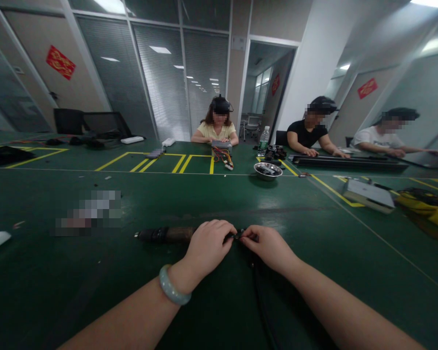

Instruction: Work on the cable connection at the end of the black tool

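Observation:
A long cylindrical tool point(168, 235), seemingly an electric screwdriver, lies on the green tabletop point(138, 287). Its dark nose and small metal tip point left, and the body is brownish. My left hand point(209, 245), with a pale green bangle point(173, 287) on the wrist, is closed over the tool's right end and covers it. Close beside it, my right hand point(266, 245) pinches a small dark part at that end; the fingertips hide what it is. A black cable point(259, 296) runs from below the right hand toward me.
A metal bowl point(267, 171) holding small parts stands ahead, near a bottle point(264, 141). A silver box point(369, 195) and a yellow bag point(428, 211) with cables lie right. Across the table, a person point(219, 129) sits behind a wired box point(222, 147); two others work at right.

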The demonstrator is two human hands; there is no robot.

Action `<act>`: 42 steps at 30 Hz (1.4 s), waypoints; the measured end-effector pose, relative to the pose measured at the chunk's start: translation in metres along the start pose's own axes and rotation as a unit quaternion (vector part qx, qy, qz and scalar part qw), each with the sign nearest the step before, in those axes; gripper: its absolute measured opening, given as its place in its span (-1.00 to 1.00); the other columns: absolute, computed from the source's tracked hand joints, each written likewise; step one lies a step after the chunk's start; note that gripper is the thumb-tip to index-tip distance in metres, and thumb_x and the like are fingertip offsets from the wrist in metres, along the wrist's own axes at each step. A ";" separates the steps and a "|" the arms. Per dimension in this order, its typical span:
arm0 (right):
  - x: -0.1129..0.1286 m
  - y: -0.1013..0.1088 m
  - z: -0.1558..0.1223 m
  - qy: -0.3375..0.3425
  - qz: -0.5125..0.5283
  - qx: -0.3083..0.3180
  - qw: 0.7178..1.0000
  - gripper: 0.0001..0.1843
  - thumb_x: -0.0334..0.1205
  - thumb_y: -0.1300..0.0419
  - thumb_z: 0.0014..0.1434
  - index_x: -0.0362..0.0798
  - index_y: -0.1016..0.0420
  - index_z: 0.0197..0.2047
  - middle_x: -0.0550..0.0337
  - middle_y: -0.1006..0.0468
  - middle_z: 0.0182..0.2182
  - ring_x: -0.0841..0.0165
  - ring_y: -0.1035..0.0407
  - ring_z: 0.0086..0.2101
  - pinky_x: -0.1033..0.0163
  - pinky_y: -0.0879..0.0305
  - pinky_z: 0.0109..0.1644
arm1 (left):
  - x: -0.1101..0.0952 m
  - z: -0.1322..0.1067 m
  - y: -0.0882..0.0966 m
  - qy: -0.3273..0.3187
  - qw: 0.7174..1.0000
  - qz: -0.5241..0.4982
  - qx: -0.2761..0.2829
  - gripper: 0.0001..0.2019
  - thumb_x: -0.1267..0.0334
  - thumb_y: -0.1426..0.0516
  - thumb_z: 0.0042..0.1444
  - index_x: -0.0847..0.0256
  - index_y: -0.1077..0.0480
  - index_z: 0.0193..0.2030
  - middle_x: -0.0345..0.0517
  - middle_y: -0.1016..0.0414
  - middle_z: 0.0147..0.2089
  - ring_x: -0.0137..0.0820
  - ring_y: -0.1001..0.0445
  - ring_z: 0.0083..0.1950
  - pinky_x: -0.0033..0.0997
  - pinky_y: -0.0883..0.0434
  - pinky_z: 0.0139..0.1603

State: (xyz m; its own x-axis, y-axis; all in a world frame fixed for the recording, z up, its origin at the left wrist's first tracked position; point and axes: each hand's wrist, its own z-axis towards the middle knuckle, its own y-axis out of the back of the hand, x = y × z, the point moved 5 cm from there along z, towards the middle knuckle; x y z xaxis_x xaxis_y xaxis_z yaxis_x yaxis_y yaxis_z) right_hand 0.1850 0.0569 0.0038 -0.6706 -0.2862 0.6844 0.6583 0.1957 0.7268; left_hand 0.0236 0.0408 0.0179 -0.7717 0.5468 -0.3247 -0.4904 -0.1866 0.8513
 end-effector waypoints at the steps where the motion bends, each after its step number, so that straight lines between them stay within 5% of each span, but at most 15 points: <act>1: 0.000 0.000 0.000 0.000 0.002 0.001 1.000 -0.85 -0.16 -0.16 0.17 0.01 -0.55 -0.29 0.26 -0.60 -0.39 0.39 -0.44 -0.41 0.34 -0.18 -0.37 | 0.000 0.000 0.000 0.000 1.000 0.000 0.000 -0.82 0.37 -0.17 0.12 0.09 -0.41 -0.13 -0.22 -0.50 -0.11 -0.29 -0.43 -0.06 -0.21 -0.33 0.00; 26: 0.008 0.002 -0.001 -0.004 -0.099 -0.019 0.995 -0.86 -0.19 -0.17 0.17 0.02 -0.56 -0.28 0.21 -0.60 -0.37 0.34 -0.46 -0.36 0.32 -0.20 -0.34 | -0.002 0.001 -0.001 0.005 1.000 0.029 0.005 -0.88 0.37 -0.14 0.12 0.13 -0.36 -0.19 -0.19 -0.46 -0.17 -0.29 -0.42 -0.10 -0.23 -0.32 -0.10; 42: 0.010 0.001 -0.001 0.015 -0.055 -0.024 0.998 -0.84 -0.18 -0.16 0.18 0.03 -0.57 -0.25 0.21 -0.61 -0.33 0.34 -0.47 -0.31 0.31 -0.25 -0.25 | -0.002 0.000 0.000 0.006 1.000 0.029 0.009 -0.88 0.33 -0.16 0.14 0.13 -0.35 -0.17 -0.19 -0.46 -0.17 -0.29 -0.42 -0.11 -0.25 -0.31 -0.08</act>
State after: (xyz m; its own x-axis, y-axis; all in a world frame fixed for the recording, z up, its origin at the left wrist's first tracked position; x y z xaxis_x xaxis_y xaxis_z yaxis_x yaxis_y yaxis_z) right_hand 0.1795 0.0529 0.0117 -0.7298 -0.3318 0.5978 0.5970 0.1168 0.7937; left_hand 0.0250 0.0403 0.0184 -0.8030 0.5263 -0.2796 -0.4376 -0.2023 0.8761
